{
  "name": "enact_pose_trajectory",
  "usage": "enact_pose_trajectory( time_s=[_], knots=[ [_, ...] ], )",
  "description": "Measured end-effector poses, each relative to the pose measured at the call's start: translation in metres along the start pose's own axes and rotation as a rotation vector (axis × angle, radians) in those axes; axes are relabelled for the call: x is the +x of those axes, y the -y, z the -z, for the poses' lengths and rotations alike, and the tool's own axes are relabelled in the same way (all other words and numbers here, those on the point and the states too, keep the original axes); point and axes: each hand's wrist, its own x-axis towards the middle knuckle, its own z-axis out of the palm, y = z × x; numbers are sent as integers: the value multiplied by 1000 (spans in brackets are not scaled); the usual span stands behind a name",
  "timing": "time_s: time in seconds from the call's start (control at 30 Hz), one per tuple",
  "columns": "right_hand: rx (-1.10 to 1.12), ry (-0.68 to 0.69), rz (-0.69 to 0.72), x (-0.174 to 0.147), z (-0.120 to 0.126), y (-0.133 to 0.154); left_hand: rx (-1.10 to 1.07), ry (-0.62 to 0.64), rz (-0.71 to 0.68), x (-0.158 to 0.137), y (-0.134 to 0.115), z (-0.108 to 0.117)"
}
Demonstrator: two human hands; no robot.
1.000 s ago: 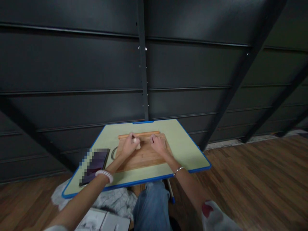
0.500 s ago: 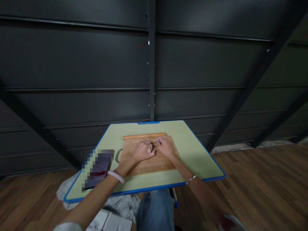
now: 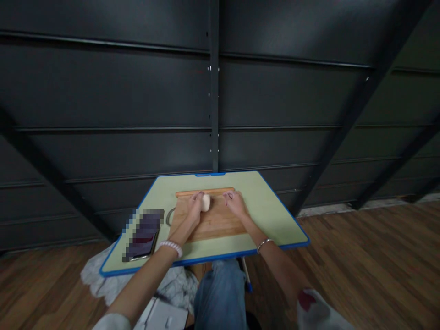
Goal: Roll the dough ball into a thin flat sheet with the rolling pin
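Dark panelled wall (image 3: pixel 137 91) stood behind a pale-green table (image 3: pixel 271 222). Head view: left hand (image 3: pixel 195 206) pinched a white lump (image 3: pixel 206 202) over the wooden board (image 3: pixel 216 224), toward eleven o'clock; right hand (image 3: pixel 235 204) curled at two, couldn't tell around what, if anything. Rolling pin (image 3: pixel 215 190) lay at twelve. Judged risk: slack pinch, lump dropping.

A pale, smooth lump (image 3: pixel 206 202) is sitting in the left grip (image 3: pixel 195 204), showing its rounded, flattish side toward the right, over the far half of a brown wooden board (image 3: pixel 220 225). The board is lying flat on the desk (image 3: pixel 275 224), its loop handle (image 3: pixel 167 218) sticking out left. Whether the lump is touching the wood is unclear.
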Motion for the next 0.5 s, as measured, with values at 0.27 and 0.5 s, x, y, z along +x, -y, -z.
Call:
enact_pose_trajectory(
  time_s=[0.27, 0.5],
  knots=[
    [-36, 43, 2, -4, 3, 8, 335, 306, -413, 3, -2, 42],
    [-75, 70, 18, -3, 3, 7, 551, 670, -681, 4, -5, 36]
  ],
)
